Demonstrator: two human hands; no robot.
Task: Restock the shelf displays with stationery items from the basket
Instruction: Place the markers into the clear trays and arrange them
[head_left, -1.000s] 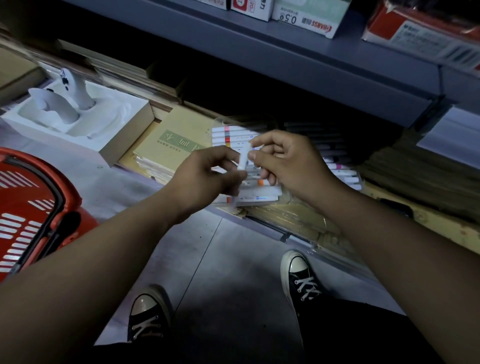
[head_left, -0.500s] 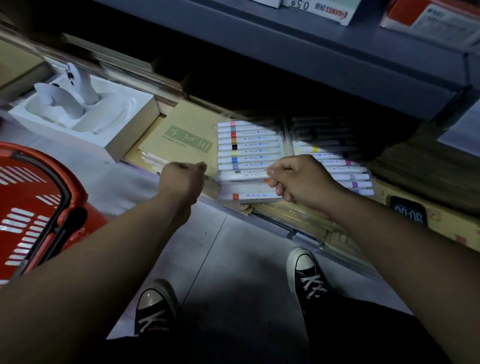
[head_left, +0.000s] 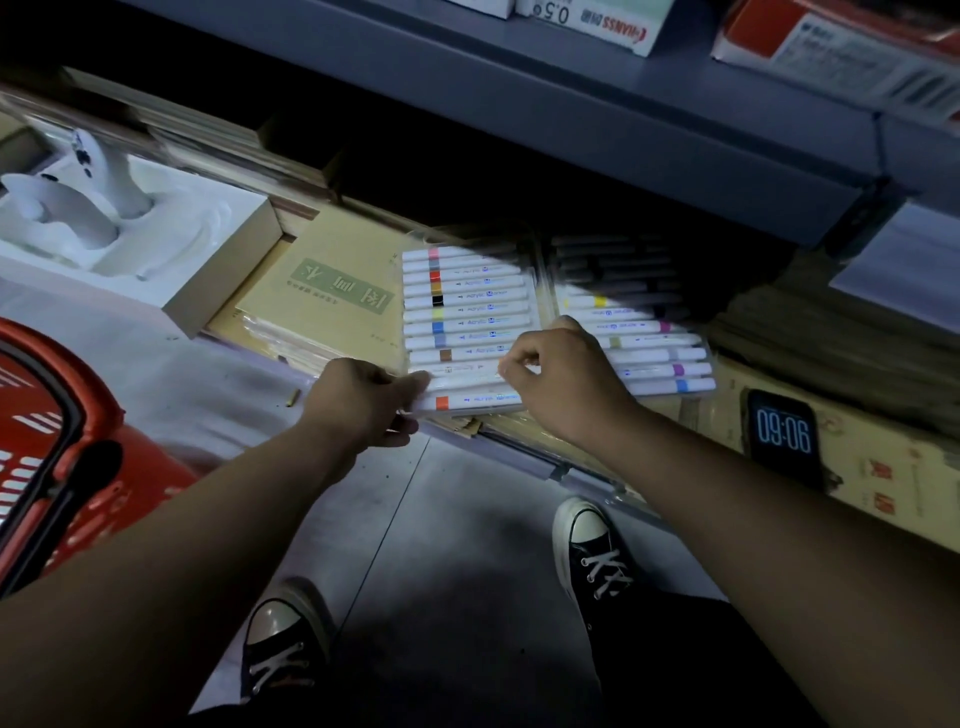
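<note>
Overhanging the bay, the grey upper shelf shades the rear of the lower shelf, which is too dark to read. Open floor lies before the shelf front, between two black shoes. The red basket stands at left, cut off by the frame edge, contents unseen. The marker pack lies flat at the lower shelf's front edge, just beside tan notebooks and against a neighbouring pack. The left hand pinches the marker pack's near left corner. The right hand rests curled on its near rows; whether it grips anything cannot be told.
</note>
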